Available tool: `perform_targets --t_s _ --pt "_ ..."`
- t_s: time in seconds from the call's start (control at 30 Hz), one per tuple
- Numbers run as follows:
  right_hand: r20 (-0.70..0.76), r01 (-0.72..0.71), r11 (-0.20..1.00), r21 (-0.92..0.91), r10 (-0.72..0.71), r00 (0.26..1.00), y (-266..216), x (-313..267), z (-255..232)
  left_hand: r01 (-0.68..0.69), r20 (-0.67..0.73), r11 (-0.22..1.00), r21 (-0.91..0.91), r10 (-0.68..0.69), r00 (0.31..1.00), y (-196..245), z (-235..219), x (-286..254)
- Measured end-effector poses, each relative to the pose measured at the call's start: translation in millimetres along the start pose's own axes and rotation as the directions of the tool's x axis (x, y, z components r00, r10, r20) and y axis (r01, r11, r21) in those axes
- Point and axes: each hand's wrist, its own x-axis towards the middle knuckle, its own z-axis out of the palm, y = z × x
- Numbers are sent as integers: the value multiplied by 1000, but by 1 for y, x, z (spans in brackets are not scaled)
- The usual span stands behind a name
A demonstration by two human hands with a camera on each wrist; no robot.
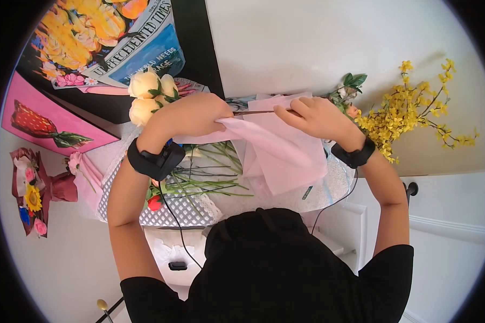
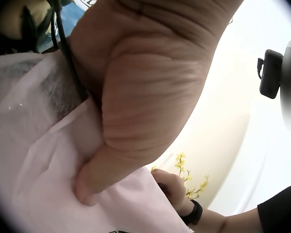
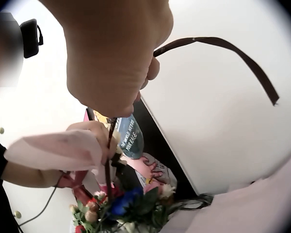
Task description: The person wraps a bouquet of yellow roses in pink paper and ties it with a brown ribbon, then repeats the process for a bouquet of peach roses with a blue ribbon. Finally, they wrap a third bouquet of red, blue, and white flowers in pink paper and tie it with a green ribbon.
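Observation:
My left hand (image 1: 199, 116) grips pink wrapping paper (image 1: 280, 156) near the back of the table. In the left wrist view its thumb (image 2: 89, 191) presses on the sheet, and a dark green stem (image 2: 70, 58) runs in beneath the palm. Cream roses (image 1: 144, 99) show just beyond this hand. My right hand (image 1: 323, 116), to the right, holds a dark brown ribbon (image 1: 253, 112), stretched straight between both hands. Past the right fist, the ribbon's free end (image 3: 196, 40) arcs through the air in the right wrist view. The left fingertips are hidden in the head view.
Loose green stems (image 1: 215, 175) and a red rose (image 1: 154, 203) lie on the table's left part. Yellow flower sprays (image 1: 388, 121) stand at the right. A pink painting (image 1: 43, 97) and a large printed picture (image 1: 118, 59) are at the back left. A wrapped bouquet (image 1: 32, 196) is far left.

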Motion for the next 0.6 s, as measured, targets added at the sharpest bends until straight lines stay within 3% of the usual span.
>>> perform_targets --t_s 0.07,0.13,0.23,0.37,0.43,0.57,0.6 --pt "-43 50 996 -78 -54 998 -1 0 -1 -24 1 999 -40 24 1000 -1 -2 -2" --pt "-177 78 989 -122 -99 979 0 1 4 5 107 998 -70 2 994 -1 -6 -3" --pt "-236 110 977 -184 -152 960 0 4 3 39 219 992 -121 -12 976 4 -16 -4" --pt "-262 152 964 -217 -208 942 3 6 2 18 218 983 -180 22 976 -1 -17 -6" --pt "-247 204 939 -276 -274 929 5 5 1 73 215 981 -179 -34 976 -2 -19 -7" --pt "-202 204 956 -209 -246 948 6 2 6 85 242 980 -180 -40 969 -7 -18 -9" --pt "-220 150 985 -89 -166 961 6 1 11 77 227 976 -204 -29 974 -8 -17 -10"
